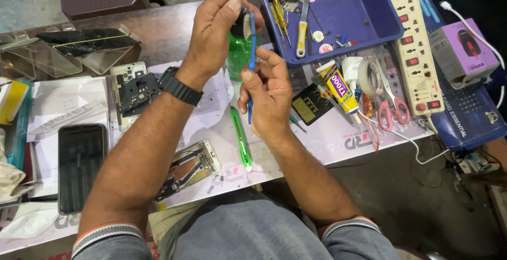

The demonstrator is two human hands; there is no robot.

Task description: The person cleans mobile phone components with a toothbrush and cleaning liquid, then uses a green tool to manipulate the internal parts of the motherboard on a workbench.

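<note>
My left hand [214, 30], with a black watch on its wrist, grips the top of a green plastic bottle [238, 54] and presses on its black cap. My right hand [266, 93] holds a blue-handled toothbrush [252, 40] upright, its bristle head right against the bottle's cap. Both hands are raised above the work mat. Below them on the mat lie a green utility knife [241, 138] and an opened phone frame [187, 167].
A blue tray [380, 14] with screwdrivers and tweezers stands at the back. A glue tube [338, 86], tape roll, red-handled scissors [391, 109], white power strip [417, 54] and purple box [463, 48] lie right. At left are a dark phone [80, 166], a phone board [132, 93] and clear stands.
</note>
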